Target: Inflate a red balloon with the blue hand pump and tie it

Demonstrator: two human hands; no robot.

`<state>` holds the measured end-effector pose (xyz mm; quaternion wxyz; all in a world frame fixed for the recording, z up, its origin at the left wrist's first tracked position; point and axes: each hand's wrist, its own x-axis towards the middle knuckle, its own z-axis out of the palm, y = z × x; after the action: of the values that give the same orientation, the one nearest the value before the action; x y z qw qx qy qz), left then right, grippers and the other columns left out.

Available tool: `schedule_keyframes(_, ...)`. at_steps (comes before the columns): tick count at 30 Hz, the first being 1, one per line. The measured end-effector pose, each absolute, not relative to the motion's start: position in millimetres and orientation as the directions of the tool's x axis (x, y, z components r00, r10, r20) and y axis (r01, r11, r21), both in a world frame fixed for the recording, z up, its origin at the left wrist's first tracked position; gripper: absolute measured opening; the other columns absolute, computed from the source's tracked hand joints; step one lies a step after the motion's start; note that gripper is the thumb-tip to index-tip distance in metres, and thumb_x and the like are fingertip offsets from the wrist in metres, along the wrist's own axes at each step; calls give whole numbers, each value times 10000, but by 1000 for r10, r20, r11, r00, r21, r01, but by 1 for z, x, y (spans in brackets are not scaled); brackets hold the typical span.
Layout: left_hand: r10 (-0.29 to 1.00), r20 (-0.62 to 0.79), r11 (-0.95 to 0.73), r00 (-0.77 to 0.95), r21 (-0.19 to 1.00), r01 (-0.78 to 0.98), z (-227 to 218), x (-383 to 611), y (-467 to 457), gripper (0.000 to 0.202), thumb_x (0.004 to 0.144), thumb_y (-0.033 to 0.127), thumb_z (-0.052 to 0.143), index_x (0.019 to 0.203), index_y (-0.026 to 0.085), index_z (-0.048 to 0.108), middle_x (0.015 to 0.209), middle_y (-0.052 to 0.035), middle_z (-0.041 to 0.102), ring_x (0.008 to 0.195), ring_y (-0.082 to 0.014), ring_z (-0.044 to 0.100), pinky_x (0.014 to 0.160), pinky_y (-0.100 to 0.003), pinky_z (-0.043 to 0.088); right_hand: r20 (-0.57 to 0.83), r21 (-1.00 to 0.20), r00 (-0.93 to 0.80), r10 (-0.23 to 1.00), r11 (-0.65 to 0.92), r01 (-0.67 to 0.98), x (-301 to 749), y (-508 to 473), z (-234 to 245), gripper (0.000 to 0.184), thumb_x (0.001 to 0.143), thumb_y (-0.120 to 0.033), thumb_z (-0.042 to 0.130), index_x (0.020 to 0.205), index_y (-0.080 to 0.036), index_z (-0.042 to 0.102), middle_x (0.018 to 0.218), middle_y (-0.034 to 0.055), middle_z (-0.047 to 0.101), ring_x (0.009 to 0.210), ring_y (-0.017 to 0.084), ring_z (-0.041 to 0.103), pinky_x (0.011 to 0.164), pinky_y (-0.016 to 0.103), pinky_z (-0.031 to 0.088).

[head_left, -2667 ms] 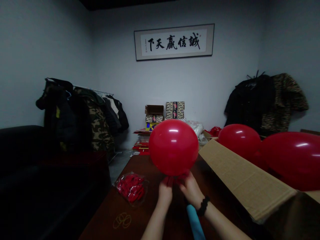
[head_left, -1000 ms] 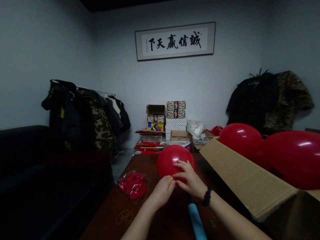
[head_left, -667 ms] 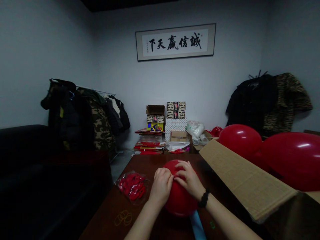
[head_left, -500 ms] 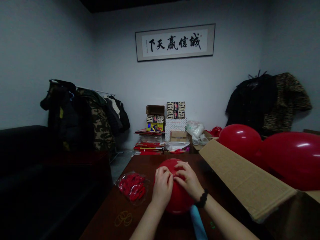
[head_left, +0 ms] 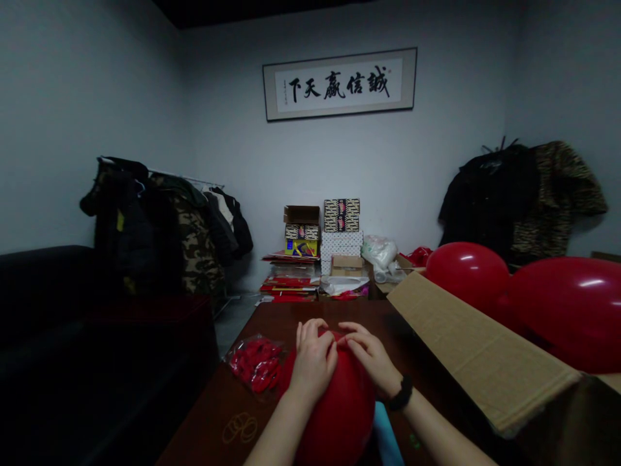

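Slid toward me: red balloon now sits lower, mostly below my hands, its body running off the near edge of the view. Long axis runs far to near, slightly right of my midline, with the neck at the far end, under my fingers. Left hand is the nearer one, closed over the far end, with the left forearm lying along the balloon's left side. Right hand sits just right of the neck, fingers narrow and reaching left to meet it; can't tell if they're pinching. Black bracelet on right wrist. Blue tube lies just right of the balloon. Bag of red balloons lies just left, rubber bands near left on the table. Cardboard flap stands to the right.
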<state>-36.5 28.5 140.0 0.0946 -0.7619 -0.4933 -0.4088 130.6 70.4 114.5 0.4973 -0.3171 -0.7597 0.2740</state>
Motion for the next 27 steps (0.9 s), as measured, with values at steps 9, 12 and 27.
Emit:
schedule_keyframes(9, 699, 709, -480, 92, 370, 796, 140, -40, 32, 140, 812, 146, 487, 754, 198, 603, 1013, -81, 556, 1008, -241, 510, 996, -540, 364, 625, -690, -246, 741, 672, 269, 121, 65, 114, 176, 833, -300, 571, 844, -230, 732, 1277, 89, 575, 1160, 235, 551, 1020, 416, 425)
schedule_keyframes(12, 694, 715, -475, 82, 370, 798, 140, -41, 33, 141, 803, 141, 496, 739, 197, 608, 1020, -79, 566, 1013, -241, 513, 1000, -539, 356, 645, -670, -234, 728, 685, 285, 119, 63, 113, 217, 856, -280, 526, 910, -231, 730, 1297, 89, 564, 1186, 233, 536, 1037, 422, 415)
schedule_keyframes(27, 710, 703, -490, 46, 446, 749, 128, -44, 38, 138, 799, 174, 539, 723, 193, 653, 1060, -88, 592, 1069, -257, 511, 965, -486, 411, 703, -571, -200, 683, 709, 414, 103, 58, 87, 360, 846, -145, 460, 1127, -249, 658, 1313, 89, 549, 1191, 219, 539, 1037, 419, 445)
